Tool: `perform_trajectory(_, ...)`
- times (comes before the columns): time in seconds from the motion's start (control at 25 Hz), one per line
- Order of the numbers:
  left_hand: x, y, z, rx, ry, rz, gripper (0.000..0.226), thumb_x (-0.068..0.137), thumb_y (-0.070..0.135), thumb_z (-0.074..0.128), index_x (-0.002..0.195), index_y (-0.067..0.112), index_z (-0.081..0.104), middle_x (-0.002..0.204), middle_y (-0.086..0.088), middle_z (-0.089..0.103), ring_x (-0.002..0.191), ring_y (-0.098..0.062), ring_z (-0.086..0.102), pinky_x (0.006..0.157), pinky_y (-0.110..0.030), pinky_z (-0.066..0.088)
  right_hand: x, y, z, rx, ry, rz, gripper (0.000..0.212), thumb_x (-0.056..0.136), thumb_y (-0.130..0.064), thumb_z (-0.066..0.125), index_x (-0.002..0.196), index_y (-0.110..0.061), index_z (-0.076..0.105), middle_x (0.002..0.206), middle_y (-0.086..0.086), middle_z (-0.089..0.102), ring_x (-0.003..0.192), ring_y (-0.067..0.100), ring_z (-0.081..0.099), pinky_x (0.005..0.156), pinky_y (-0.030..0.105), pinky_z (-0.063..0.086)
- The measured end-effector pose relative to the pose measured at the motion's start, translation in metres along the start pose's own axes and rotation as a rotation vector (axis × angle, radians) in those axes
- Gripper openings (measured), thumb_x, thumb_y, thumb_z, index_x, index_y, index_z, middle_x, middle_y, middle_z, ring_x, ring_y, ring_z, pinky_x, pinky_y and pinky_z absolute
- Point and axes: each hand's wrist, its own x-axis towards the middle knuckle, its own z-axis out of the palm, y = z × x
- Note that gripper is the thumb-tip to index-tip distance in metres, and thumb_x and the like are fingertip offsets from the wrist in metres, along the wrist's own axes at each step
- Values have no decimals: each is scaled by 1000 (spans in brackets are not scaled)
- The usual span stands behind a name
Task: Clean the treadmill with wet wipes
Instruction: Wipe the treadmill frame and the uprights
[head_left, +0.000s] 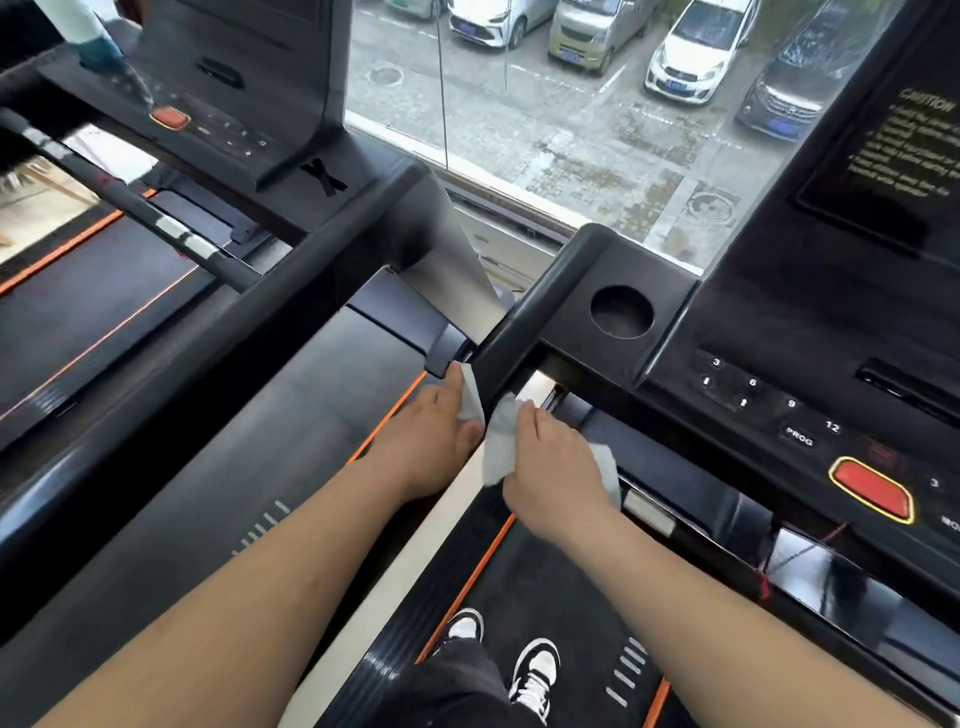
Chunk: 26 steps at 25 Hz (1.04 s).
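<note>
As it hangs limp, handling: the thin white wet wipe (497, 441) looks light, soft and damp, and would likely tear if snagged; best bunched in the palm.
Left hand (434, 441): left of the matte black treadmill handrail (524, 332), fingers straight, pressing a white fold against it.
Right hand (553, 470): right of the handrail, fingers curled, gripping the wipe.
One sheet or two: cannot tell.

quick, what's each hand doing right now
left hand: open, straight fingers press a white wipe against the handrail
right hand: closed, holding a bunched wipe
</note>
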Motion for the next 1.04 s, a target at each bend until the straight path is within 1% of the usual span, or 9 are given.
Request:
perform_trajectory(0.16,8,-11,-2,-50,-45,29,85,104,54,44,164,21,-6,166,-12,24,145,-35,40,109,-51,44,35,-1,-5,-14,-19,34,29,100,-26,36,123,-15,49,120,11,59,111,37,61,81,42,46)
perform_trajectory(0.24,17,-12,-3,-85,-47,47,84,104,52,46,163,17,-3,167,-13,23,146,-35,39,110,-50,42,49,-3,-18,97,-72,166,35,107,-21,26,134,-13,47,127,17,57,115,36,59,88,43,47)
perform_trajectory(0.32,25,-8,-6,-133,-57,47,82,105,50,46,163,16,-1,164,-14,27,146,-35,38,111,-47,41,49,-2,-26,349,88,402,45,112,-27,21,143,-5,44,139,16,48,121,35,52,98,40,39)
perform_trajectory(0.4,37,-4,-13,-180,-70,45,82,104,50,47,163,16,2,160,-15,34,144,-36,40,112,-48,40,40,-9,-26,489,313,503,44,109,-36,26,131,-7,52,132,14,47,108,36,54,89,40,39)
perform_trajectory(0.56,39,1,-17,-249,-77,58,77,100,49,56,158,23,13,145,-13,47,135,-37,48,108,-47,44,22,-20,3,40,106,305,32,98,-24,39,123,-12,53,119,11,60,107,36,60,82,43,42)
perform_trajectory(0.68,7,-14,-15,-182,-90,54,89,99,48,58,163,25,0,159,-10,34,143,-33,42,111,-47,41,17,-9,-7,19,23,290,31,99,-28,39,123,-15,53,121,9,61,110,36,60,83,43,43)
perform_trajectory(0.76,-25,-28,-9,-107,-104,36,96,98,47,59,164,23,-6,161,-10,30,143,-32,42,109,-47,43,15,1,-10,46,-18,352,36,102,-35,30,121,-16,54,119,8,63,109,37,60,80,43,42)
perform_trajectory(0.88,-52,-41,5,-18,-25,14,93,97,50,60,161,21,0,151,-11,41,134,-34,50,99,-47,49,9,-4,-16,166,-47,409,53,105,-46,15,119,-16,56,121,5,62,113,34,58,89,43,41)
perform_trajectory(1.04,-36,-41,0,-109,-44,-15,87,90,61,62,155,26,16,144,-9,52,126,-38,57,96,-48,51,3,-49,-20,706,202,357,37,109,-34,29,107,-15,61,97,-2,61,106,24,58,82,24,39)
